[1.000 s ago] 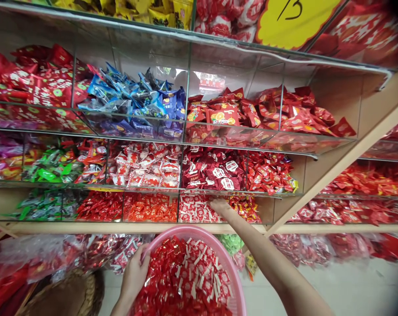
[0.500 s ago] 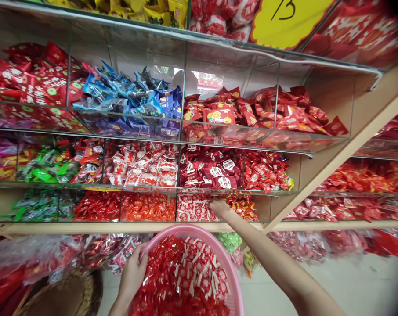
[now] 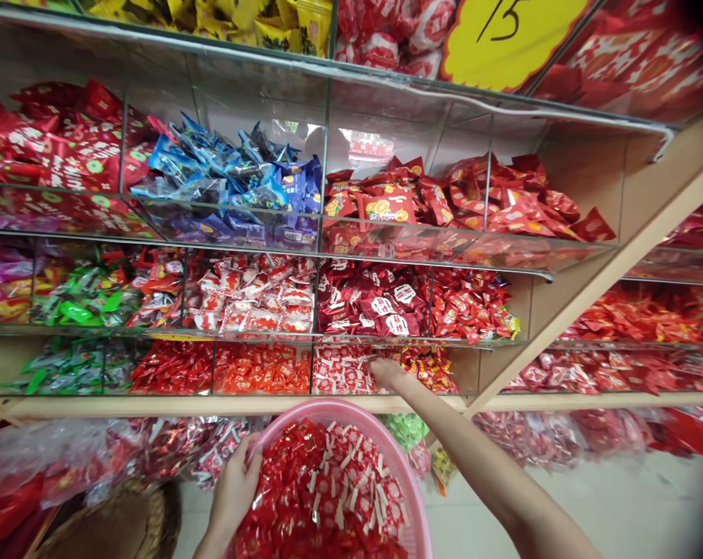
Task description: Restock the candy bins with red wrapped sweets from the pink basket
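My left hand (image 3: 233, 485) grips the left rim of a pink plastic basket (image 3: 417, 466), its thumb over the edge. Wrapped candies fill the basket: glossy red ones (image 3: 287, 473) on the left and front, red-and-white ones (image 3: 357, 473) on the right. My right hand (image 3: 388, 374) reaches into a bottom-shelf compartment of red-and-white wrapped candies (image 3: 343, 369). Its fingers are bent and bunched down against them; the tips are hidden, and I cannot make out what they hold.
Clear dividers and front panels (image 3: 386, 233) split the shelves into candy compartments. A wooden rail (image 3: 212, 405) runs below; a slanting wooden post (image 3: 596, 272) stands right. Bagged candies (image 3: 95, 450) and a woven basket (image 3: 119, 520) lie low left. A yellow price sign (image 3: 511, 43) hangs above.
My right hand stays in the same compartment, its fingers shifting slightly among the candies. My left hand and the pink basket are almost unmoved; the view has tilted slightly.
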`<move>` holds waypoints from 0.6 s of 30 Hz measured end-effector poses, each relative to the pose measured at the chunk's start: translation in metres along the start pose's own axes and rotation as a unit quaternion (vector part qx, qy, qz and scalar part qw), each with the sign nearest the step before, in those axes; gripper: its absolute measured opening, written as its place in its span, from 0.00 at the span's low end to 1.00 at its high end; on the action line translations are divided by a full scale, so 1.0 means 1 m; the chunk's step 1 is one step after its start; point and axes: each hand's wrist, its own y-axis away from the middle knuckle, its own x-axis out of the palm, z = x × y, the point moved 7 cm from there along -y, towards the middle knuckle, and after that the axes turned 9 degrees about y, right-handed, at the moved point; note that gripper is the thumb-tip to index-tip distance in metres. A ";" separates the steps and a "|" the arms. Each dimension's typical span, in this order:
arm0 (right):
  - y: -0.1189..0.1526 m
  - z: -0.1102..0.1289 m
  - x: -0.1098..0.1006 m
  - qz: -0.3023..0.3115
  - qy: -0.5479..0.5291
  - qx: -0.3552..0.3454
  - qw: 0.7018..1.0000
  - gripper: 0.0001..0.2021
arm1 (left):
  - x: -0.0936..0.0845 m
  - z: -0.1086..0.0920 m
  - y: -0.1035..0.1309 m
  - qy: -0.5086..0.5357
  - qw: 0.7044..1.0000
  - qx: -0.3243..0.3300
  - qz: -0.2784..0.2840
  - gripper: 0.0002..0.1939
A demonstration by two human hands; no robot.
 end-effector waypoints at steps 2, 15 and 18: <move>-0.003 -0.001 -0.003 -0.006 -0.006 -0.009 1.000 0.18 | 0.000 0.000 0.000 -0.001 1.000 0.002 -0.004 0.16; -0.022 0.003 0.005 0.031 -0.019 -0.007 0.999 0.22 | -0.004 -0.002 0.000 0.010 1.000 0.012 -0.023 0.16; -0.018 0.003 0.009 0.021 -0.020 0.001 1.000 0.23 | -0.003 -0.001 -0.001 0.011 1.000 0.009 -0.022 0.16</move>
